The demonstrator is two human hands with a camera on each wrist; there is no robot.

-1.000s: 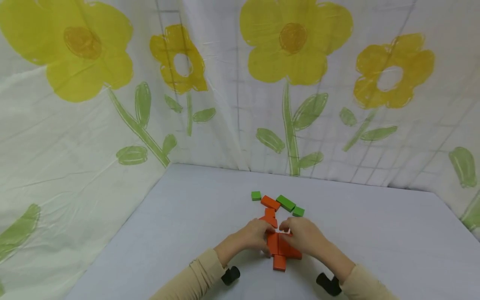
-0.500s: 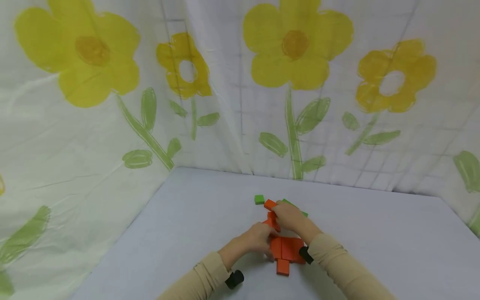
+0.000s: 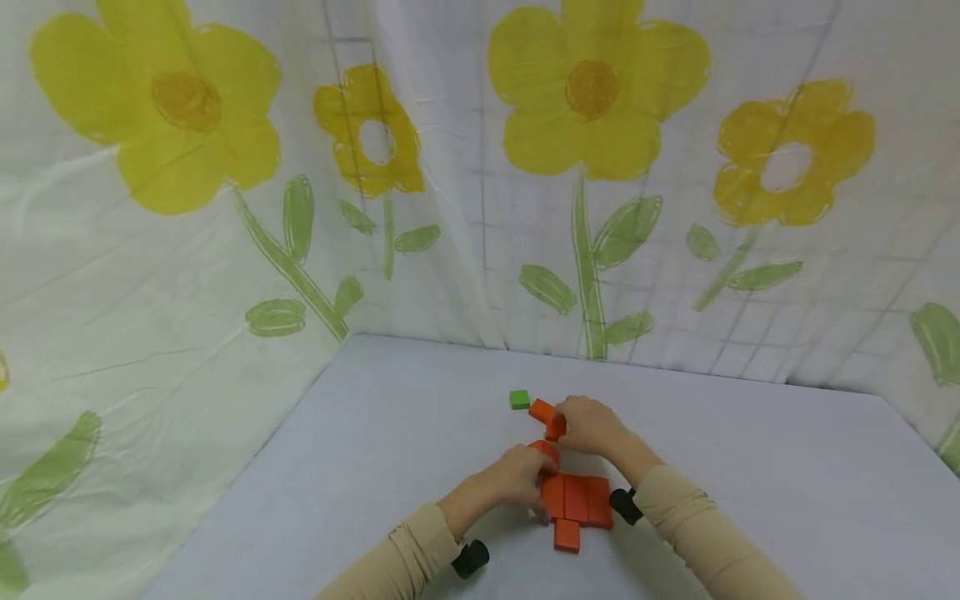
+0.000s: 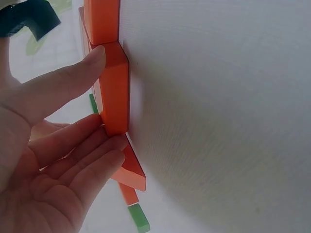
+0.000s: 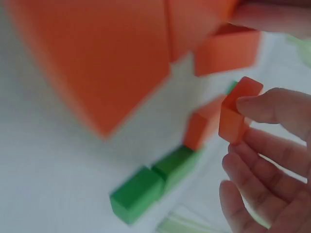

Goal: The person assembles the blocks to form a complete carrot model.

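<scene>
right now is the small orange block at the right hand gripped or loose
Gripped: the right wrist view shows the right hand pinching the block between thumb and fingers. Cannot tell if it touches the table.

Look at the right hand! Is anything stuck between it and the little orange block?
No, nothing visible is between them: the right hand pinches the little orange block between thumb and fingers. The two green blocks lie off to the side.

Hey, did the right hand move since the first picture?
Yes. In the head view, the right hand moved farther from the person, closer to the far-left green block, which looks unmoved.
</scene>
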